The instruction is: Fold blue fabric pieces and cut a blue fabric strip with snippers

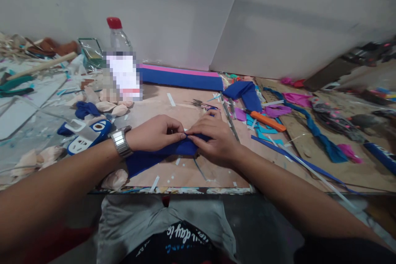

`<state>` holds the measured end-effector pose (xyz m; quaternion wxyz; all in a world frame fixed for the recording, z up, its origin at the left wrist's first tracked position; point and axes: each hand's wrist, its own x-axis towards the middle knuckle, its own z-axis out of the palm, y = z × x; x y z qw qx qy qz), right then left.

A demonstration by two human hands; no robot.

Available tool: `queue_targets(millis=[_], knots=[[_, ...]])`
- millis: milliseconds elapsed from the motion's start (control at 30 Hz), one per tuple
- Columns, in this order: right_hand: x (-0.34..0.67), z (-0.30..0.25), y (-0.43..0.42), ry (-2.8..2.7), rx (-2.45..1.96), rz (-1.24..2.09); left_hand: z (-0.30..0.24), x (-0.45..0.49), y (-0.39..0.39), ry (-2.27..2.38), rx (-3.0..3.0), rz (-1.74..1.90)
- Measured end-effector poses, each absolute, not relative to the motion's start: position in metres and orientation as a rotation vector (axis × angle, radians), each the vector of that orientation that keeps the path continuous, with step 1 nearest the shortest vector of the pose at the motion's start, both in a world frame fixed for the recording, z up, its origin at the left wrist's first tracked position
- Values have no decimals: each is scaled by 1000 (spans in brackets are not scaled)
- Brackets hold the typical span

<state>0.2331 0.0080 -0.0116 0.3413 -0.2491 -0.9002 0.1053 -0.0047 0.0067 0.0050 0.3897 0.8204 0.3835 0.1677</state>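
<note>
We see both hands together over the near part of the worktable (221, 175), thumbs and forefingers pinched on a blue cloth strip (151, 159). The left hand (153, 134), with a metal-band wristwatch (121, 141) behind it, grips the upper edge; the right hand (215, 138) holds the strip's far end, fingers curled over it. Exactly what sits between the fingertips is too small for us to make out. Just beyond the right hand we note slim scissors (199, 103), partly hidden; to its right, an orange box cutter (267, 121). Behind, a long blue-and-pink block (182, 79) lies near a red-capped bottle (119, 39).
</note>
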Motion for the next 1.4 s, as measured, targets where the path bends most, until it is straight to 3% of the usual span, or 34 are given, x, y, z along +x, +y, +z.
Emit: queue_targets(millis=[1400], knots=[[230, -10, 5, -2431, -908, 285, -6, 1, 2, 1111, 2731, 556]])
